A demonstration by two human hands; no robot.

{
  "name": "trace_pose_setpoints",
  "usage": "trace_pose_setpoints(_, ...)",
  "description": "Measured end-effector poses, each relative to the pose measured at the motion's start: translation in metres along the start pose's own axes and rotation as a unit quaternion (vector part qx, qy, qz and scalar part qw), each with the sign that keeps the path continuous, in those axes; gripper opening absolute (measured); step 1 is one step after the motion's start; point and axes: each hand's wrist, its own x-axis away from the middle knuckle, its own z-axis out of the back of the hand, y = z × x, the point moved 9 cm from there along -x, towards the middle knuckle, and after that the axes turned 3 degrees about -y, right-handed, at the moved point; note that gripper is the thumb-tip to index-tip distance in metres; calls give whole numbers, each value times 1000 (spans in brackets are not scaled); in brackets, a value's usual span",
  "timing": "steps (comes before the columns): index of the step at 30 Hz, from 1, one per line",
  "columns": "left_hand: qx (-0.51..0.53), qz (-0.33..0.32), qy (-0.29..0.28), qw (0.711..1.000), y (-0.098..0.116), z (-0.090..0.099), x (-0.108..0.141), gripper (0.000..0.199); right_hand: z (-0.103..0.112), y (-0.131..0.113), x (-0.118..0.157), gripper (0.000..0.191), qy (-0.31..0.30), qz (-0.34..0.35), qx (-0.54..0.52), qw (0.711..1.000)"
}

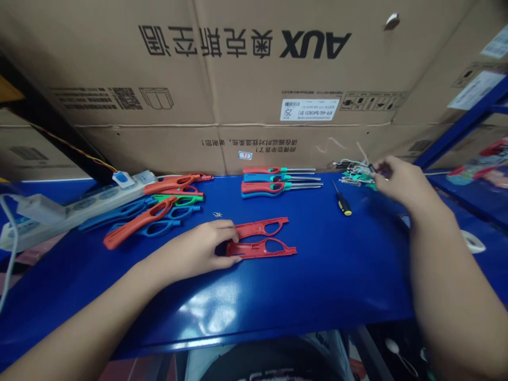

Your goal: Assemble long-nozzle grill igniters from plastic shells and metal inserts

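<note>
While the left hand (214, 246) curls about the left ends of two red shells, the right hand (397, 182) reaches to the far right.

Shells, two: the lower shell (256, 251) and the upper shell (254, 229), side by side near the middle of the tabletop (309, 296), hollow faces up, loops to the right. The left thumb lies on the lower one's near edge, the bent fingers at its far edge, pinching it.

Right hand: fingers bent together at the edge of a heap of small parts (357, 173), green, white and metallic. A dark bit shows at the fingertips; blur leaves it unclear whether it is pinched.

Screwdriver (343, 204), one: black and yellow, tip toward the box, just left of the right hand.

Lighters (262, 188), red and blue: stacked in a row beyond the shells, metal rods to the right.

Casings (138, 222), red, blue and green: piled at left against a white power strip (85, 205).

Screws (217, 215), tiny: between casings and shells.

Box (238, 111), cardboard, printed: standing behind everything.
</note>
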Motion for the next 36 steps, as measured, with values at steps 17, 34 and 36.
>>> trace_pose_setpoints(17,-128,-93,359,920,39,45,26,50,-31,-227,105,13,-168,334,-362,854)
trace_pose_setpoints(34,93,-97,269,954,34,15,11,18,-49,-237,116,14,-246,326,-421,810)
trace_pose_setpoints(36,96,-98,269,953,35,15,11,18,-47,-239,118,15,-237,340,-415,810)
